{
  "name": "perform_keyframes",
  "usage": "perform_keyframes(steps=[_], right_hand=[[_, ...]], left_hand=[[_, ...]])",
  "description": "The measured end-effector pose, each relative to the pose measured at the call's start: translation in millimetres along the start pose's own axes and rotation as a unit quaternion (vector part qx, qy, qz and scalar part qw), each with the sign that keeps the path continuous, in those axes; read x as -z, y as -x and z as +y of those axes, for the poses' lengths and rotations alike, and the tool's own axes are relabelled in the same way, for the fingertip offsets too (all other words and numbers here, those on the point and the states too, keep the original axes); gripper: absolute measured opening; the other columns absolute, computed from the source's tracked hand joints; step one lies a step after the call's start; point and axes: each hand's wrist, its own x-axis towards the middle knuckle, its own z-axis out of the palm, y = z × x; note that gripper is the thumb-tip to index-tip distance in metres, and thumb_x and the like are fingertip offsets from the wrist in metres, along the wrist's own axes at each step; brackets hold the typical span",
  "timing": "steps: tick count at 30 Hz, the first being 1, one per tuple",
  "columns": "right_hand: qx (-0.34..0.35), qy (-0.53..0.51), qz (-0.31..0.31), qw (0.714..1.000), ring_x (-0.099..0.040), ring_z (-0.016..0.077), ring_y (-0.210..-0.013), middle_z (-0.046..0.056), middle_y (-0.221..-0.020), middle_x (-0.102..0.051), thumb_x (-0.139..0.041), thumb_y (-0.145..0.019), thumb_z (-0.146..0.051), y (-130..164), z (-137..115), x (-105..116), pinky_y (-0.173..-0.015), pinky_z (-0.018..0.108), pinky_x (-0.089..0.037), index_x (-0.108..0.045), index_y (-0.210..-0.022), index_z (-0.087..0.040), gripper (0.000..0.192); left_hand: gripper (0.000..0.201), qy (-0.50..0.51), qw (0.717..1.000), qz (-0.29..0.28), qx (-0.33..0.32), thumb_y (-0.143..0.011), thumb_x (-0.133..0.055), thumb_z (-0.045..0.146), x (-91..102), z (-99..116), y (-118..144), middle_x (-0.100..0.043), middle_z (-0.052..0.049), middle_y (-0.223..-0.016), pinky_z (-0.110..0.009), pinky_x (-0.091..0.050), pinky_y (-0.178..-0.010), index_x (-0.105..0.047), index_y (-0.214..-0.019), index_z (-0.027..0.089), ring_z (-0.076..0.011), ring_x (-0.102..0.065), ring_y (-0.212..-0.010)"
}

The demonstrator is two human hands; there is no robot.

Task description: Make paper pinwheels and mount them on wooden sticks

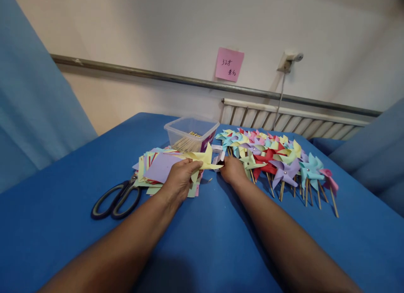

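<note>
My left hand (181, 177) is closed on a yellow paper pinwheel (205, 160), thumb on top, above a stack of coloured paper sheets (160, 167). My right hand (232, 170) reaches to a small white box (217, 149) beside the finished pinwheels; its fingertips are hidden at the box, so I cannot see whether they hold anything. Many paper pinwheels on sticks (285, 171) lie to the right of that hand, in purple, red, blue, yellow and pink. Left of the paper stack rest scissors (117, 200) with dark handles, their blades covered by the sheets.
A clear plastic tub (176, 135) with wooden sticks (186, 144) stands behind the paper stack. The blue table (202, 242) runs up to a wall with a metal rail (151, 75), a pink note (229, 65) and a radiator (293, 120). Blue curtains (34, 82) hang at both sides.
</note>
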Motion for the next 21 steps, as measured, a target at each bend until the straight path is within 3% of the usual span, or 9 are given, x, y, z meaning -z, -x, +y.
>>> perform_keyframes(steps=[8, 21], right_hand=[[0.039, 0.030, 0.001, 0.999, -0.063, 0.0204, -0.090, 0.008, -0.098, -0.066, -0.046, -0.088, -0.023, 8.5, -5.6, 5.1, -0.073, 0.026, -0.041, -0.068, -0.100, -0.022, 0.026], [0.038, 0.053, 0.004, 0.998, -0.062, 0.0223, -0.091, 0.009, -0.102, -0.064, -0.043, -0.089, -0.021, 8.3, -7.9, 3.2, -0.072, 0.029, -0.042, -0.063, -0.102, -0.019, 0.025]], left_hand=[[0.015, 0.004, 1.000, 0.000, 0.004, -0.059, -0.072, 0.015, 0.0, 0.3, 0.1, -0.057, 0.000, -0.052, -0.022, -0.044, -0.046, -0.058, -0.064, 0.012, -0.0103, -0.053, -0.045], [0.015, -0.015, 1.000, -0.010, 0.004, -0.061, -0.071, 0.017, 2.1, -2.8, -2.2, -0.061, -0.002, -0.056, -0.023, -0.046, -0.048, -0.058, -0.067, 0.012, -0.0119, -0.056, -0.048]])
